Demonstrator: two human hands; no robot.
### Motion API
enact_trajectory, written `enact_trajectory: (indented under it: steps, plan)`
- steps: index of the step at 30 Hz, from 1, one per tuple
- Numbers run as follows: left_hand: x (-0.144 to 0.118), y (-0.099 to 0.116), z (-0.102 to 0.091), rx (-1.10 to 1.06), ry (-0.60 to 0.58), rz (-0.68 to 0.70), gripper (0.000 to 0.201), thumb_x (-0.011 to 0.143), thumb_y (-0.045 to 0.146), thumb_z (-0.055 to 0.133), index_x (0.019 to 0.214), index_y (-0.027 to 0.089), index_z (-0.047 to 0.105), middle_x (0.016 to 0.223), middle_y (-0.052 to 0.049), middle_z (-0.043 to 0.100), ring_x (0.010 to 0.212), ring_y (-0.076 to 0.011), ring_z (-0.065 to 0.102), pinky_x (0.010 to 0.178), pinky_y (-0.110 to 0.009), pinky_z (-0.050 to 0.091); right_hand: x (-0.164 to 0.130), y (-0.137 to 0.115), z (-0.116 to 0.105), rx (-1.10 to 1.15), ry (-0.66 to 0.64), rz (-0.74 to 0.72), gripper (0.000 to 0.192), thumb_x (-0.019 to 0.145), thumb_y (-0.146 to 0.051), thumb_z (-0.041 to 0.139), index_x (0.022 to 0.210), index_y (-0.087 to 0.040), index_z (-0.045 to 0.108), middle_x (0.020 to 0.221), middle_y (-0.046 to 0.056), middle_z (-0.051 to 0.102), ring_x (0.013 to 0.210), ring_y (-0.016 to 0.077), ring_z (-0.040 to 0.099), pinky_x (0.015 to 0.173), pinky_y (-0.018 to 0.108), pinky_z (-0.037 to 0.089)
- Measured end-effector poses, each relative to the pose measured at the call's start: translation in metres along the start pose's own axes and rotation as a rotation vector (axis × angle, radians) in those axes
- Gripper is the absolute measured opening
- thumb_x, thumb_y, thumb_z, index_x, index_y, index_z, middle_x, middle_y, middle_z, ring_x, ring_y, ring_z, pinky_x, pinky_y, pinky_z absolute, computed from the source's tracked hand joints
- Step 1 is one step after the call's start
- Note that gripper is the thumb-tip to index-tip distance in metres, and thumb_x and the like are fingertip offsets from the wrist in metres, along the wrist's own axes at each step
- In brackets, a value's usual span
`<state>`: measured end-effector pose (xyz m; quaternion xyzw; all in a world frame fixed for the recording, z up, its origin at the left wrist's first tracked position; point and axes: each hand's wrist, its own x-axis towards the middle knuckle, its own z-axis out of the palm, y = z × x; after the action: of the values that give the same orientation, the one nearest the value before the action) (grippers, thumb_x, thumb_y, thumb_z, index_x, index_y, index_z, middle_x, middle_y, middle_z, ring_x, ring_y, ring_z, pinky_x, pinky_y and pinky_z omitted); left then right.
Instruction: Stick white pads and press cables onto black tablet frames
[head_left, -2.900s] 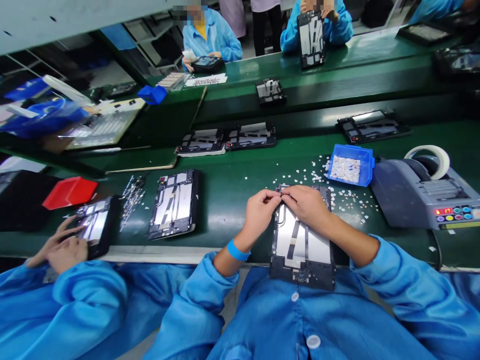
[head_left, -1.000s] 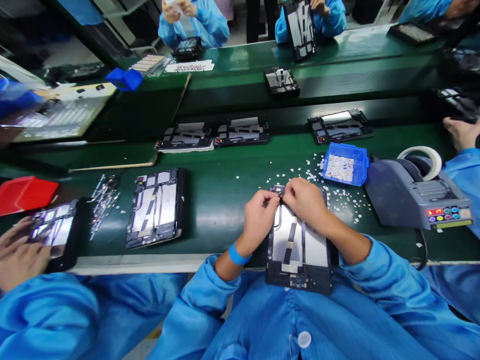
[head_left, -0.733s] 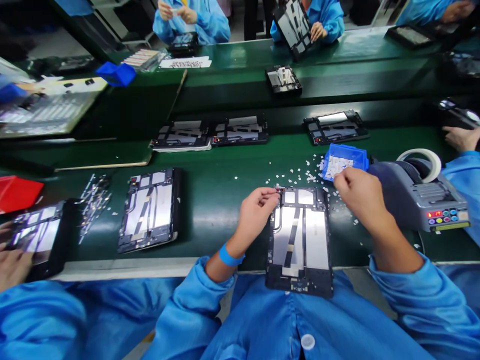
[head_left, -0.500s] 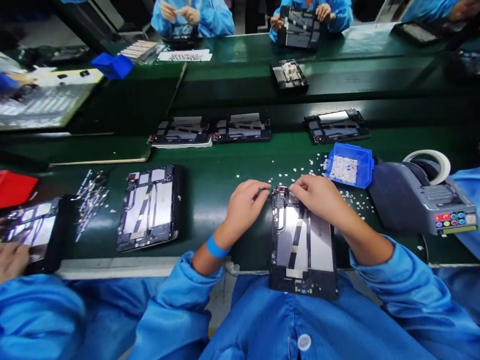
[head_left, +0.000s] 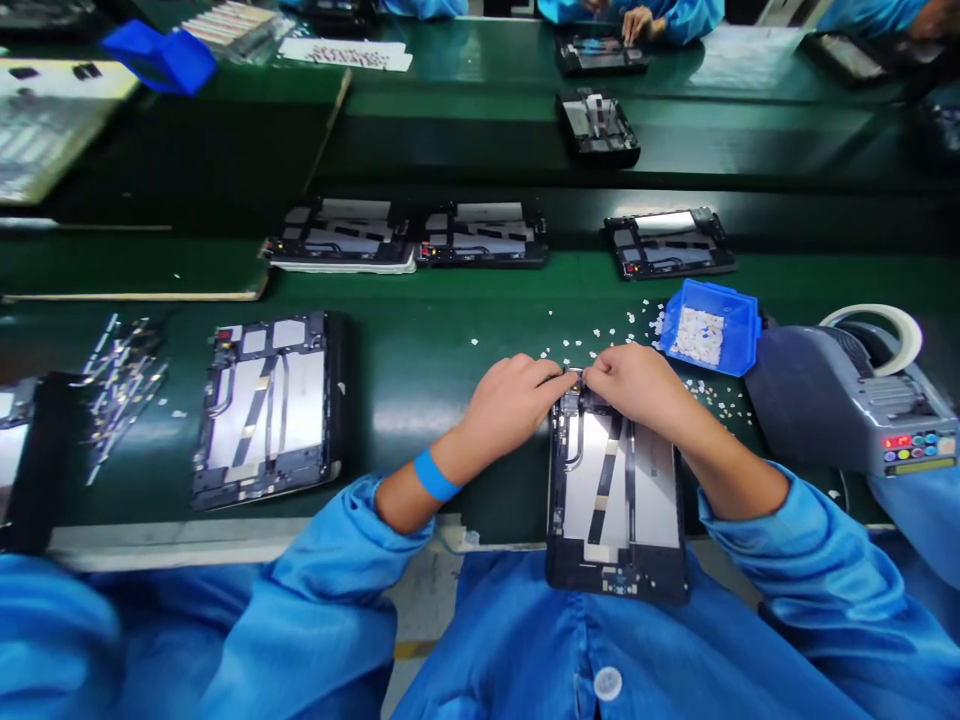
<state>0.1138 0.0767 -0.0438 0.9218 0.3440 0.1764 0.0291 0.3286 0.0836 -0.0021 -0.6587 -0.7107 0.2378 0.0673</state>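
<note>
An opened tablet (head_left: 654,490) lies in front of me with its inner parts facing up, its near end reaching over the table edge. At its far edge my left hand (head_left: 512,402) is closed, thumb and forefinger brought together at the corner. My right hand (head_left: 636,388) is closed in a pinch right beside it, over the same far edge. Whatever is between the fingertips of either hand is too small or hidden to name. Small white pieces (head_left: 568,344) lie scattered just beyond the hands.
To the right stand a blue box (head_left: 739,315) of white pieces and a grey tape dispenser (head_left: 825,400). Another opened tablet stack (head_left: 300,400) lies left, near thin strips (head_left: 124,390). More tablets (head_left: 484,235) sit along the far strip. Co-workers' sleeves (head_left: 694,25) show across the table.
My left hand has moved right and closed at the tablet's far edge, meeting my right hand. The view has tilted down slightly. A co-worker across has lowered a tablet to the table.
</note>
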Motion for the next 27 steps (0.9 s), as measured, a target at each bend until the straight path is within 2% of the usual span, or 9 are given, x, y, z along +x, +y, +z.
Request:
enact_trajectory:
  steps: [5, 8, 11, 13, 17, 20, 23, 26, 27]
  plan:
    - [0.007, 0.006, -0.013, 0.162, -0.111, 0.062, 0.034, 0.105, 0.017, 0.049, 0.133, 0.020, 0.066, 0.113, -0.011, 0.071, 0.092, -0.0245, 0.058, 0.072, -0.037, 0.041, -0.005, 0.007, 0.005, -0.001, 0.035, -0.063, 0.024, 0.092, -0.025, 0.060, 0.070, -0.019, 0.067, 0.065, 0.001, 0.065, 0.063, 0.0159, 0.054, 0.062, 0.029, 0.031]
    - [0.014, 0.005, -0.022, 0.167, -0.193, 0.119, 0.032, 0.105, 0.016, 0.048, 0.130, 0.017, 0.067, 0.107, -0.012, 0.068, 0.091, -0.0251, 0.057, 0.071, -0.038, 0.039, -0.018, 0.023, 0.016, 0.025, 0.187, -0.244, 0.019, 0.097, -0.023, 0.056, 0.095, -0.018, 0.075, 0.083, 0.005, 0.072, 0.078, 0.0193, 0.063, 0.071, 0.030, 0.041]
    - [0.018, -0.002, -0.026, 0.086, -0.244, 0.108, 0.035, 0.106, 0.019, 0.049, 0.134, 0.024, 0.067, 0.104, -0.009, 0.067, 0.089, -0.0236, 0.056, 0.072, -0.036, 0.039, -0.033, 0.039, 0.030, -0.034, 0.292, -0.489, 0.031, 0.103, -0.018, 0.049, 0.119, -0.018, 0.075, 0.098, 0.009, 0.073, 0.091, 0.0221, 0.063, 0.082, 0.033, 0.048]
    - [0.017, -0.006, -0.026, 0.042, -0.255, 0.070, 0.038, 0.106, 0.020, 0.047, 0.137, 0.027, 0.067, 0.106, -0.009, 0.068, 0.090, -0.0230, 0.057, 0.075, -0.035, 0.040, -0.040, 0.044, 0.036, -0.147, 0.287, -0.579, 0.037, 0.104, -0.014, 0.046, 0.129, -0.020, 0.073, 0.099, 0.010, 0.071, 0.089, 0.0227, 0.060, 0.081, 0.034, 0.048]
    - [0.012, -0.007, -0.023, -0.121, -0.247, -0.023, 0.045, 0.104, 0.015, 0.044, 0.143, 0.027, 0.064, 0.115, -0.008, 0.071, 0.099, -0.0226, 0.061, 0.087, -0.037, 0.048, -0.040, 0.033, 0.033, -0.376, 0.217, -0.625, 0.043, 0.102, -0.013, 0.049, 0.142, -0.015, 0.065, 0.105, 0.012, 0.070, 0.088, 0.0244, 0.056, 0.071, 0.034, 0.046]
    - [-0.001, 0.003, -0.017, -0.351, -0.138, -0.181, 0.050, 0.101, 0.016, 0.047, 0.148, 0.026, 0.059, 0.126, -0.008, 0.069, 0.113, -0.0228, 0.063, 0.102, -0.040, 0.051, -0.036, 0.030, 0.018, -0.337, 0.159, -0.630, 0.041, 0.100, -0.013, 0.052, 0.137, -0.020, 0.068, 0.111, 0.011, 0.071, 0.091, 0.0239, 0.060, 0.073, 0.033, 0.048]
    - [-0.029, 0.025, -0.005, -0.567, 0.023, -0.494, 0.053, 0.100, 0.026, 0.052, 0.153, 0.022, 0.053, 0.139, -0.012, 0.063, 0.118, -0.0235, 0.064, 0.108, -0.043, 0.052, -0.052, 0.054, 0.003, -0.093, 0.256, -0.574, 0.035, 0.100, -0.014, 0.050, 0.125, -0.024, 0.074, 0.117, 0.009, 0.072, 0.105, 0.0247, 0.064, 0.091, 0.037, 0.052]
    - [-0.066, 0.060, 0.013, -0.832, 0.060, -0.704, 0.062, 0.102, 0.040, 0.053, 0.161, 0.023, 0.042, 0.159, -0.015, 0.050, 0.137, -0.0281, 0.057, 0.118, -0.047, 0.047, -0.088, 0.092, 0.008, 0.138, 0.455, -0.251, 0.035, 0.105, -0.028, 0.046, 0.130, -0.018, 0.069, 0.123, 0.014, 0.072, 0.116, 0.0287, 0.066, 0.100, 0.045, 0.053]
    - [-0.076, 0.074, 0.020, -0.915, 0.048, -0.741, 0.065, 0.103, 0.045, 0.052, 0.163, 0.023, 0.038, 0.165, -0.015, 0.044, 0.147, -0.0300, 0.050, 0.123, -0.048, 0.042, -0.101, 0.100, 0.014, 0.214, 0.457, -0.123, 0.040, 0.105, -0.035, 0.048, 0.136, -0.017, 0.065, 0.124, 0.016, 0.072, 0.115, 0.0300, 0.068, 0.099, 0.047, 0.055]
